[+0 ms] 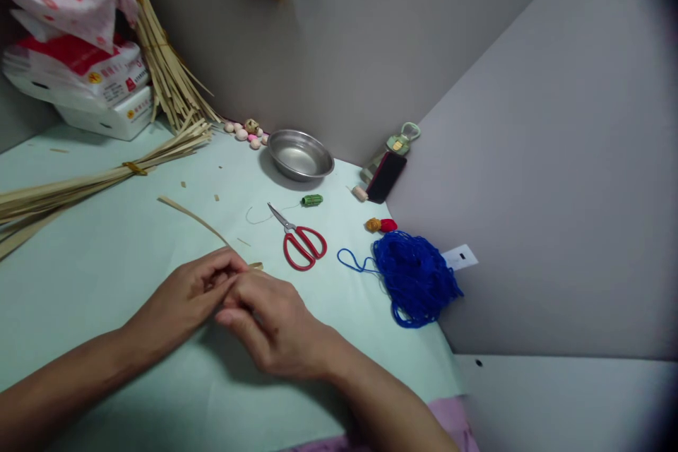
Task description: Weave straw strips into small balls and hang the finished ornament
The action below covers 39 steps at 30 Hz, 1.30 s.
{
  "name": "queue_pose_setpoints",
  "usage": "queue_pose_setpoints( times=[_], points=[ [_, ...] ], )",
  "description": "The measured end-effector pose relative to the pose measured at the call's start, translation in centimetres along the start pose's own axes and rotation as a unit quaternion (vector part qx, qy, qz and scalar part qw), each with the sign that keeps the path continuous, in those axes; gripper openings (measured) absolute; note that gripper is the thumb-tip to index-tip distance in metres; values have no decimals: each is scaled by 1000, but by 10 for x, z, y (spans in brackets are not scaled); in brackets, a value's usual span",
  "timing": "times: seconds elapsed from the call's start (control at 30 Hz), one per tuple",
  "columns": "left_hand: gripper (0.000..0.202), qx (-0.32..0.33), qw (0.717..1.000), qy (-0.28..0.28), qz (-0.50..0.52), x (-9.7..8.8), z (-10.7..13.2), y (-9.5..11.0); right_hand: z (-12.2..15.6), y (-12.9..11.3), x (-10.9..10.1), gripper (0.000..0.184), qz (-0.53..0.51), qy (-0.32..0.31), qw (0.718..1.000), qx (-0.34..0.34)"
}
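Note:
Both my hands meet low in the middle of the head view, above the pale green table. My left hand point(198, 291) is closed, its fingers pinched near a thin straw strip point(193, 215) that sticks out up and to the left. Against it lies my right hand point(278, 321), also closed, with a short folded end of straw point(256, 266) showing beyond its knuckles. The fingers cover the middle of the strip. Just past my hands are red-handled scissors point(301, 244), blades part open, and a green spool point(312, 200) trailing a thin thread.
A bundle of blue cord point(416, 279) lies right, near a red and tan piece point(381, 224) and a phone point(387, 176) leaning on a bottle. Behind stands a metal bowl point(301, 155). Tied straw bundles point(106, 180) and tissue packs point(79, 78) occupy the left.

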<state>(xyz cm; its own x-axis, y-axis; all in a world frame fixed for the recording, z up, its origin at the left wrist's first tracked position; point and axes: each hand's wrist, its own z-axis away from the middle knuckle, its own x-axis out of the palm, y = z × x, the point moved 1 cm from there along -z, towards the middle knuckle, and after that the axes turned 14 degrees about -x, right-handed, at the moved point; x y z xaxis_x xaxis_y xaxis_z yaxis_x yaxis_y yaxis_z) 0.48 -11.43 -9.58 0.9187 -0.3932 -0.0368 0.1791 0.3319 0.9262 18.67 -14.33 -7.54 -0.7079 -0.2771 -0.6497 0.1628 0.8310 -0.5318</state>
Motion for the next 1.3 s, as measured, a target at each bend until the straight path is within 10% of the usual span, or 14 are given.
queue_pose_setpoints(
  times=[0.17, 0.3, 0.53, 0.83, 1.0, 1.3],
  points=[
    [29, 54, 996, 21, -74, -1, -3, -14, -3, -6, 10, 14, 65, -73, 991, -87],
    [26, 124, 984, -43, -124, 2, -6, -14, -4, -3, -8, 23, -88, 42, 994, 55],
    [36, 40, 988, -132, -67, 4, 2, -3, -4, 35, -22, 52, -422, 225, 822, 311],
    [43, -135, 941, -80, 299, -4, 0, 4, 1, 19, -21, 11, 44, 185, 981, 48],
    [41, -145, 921, -72, 355, -4, -3, 1, 5, 19, -5, 34, 293, 106, 947, -77],
    [48, -133, 942, -45, 305, -2, -3, 9, 4, 16, -3, 18, 250, 110, 961, 45]
  ],
)
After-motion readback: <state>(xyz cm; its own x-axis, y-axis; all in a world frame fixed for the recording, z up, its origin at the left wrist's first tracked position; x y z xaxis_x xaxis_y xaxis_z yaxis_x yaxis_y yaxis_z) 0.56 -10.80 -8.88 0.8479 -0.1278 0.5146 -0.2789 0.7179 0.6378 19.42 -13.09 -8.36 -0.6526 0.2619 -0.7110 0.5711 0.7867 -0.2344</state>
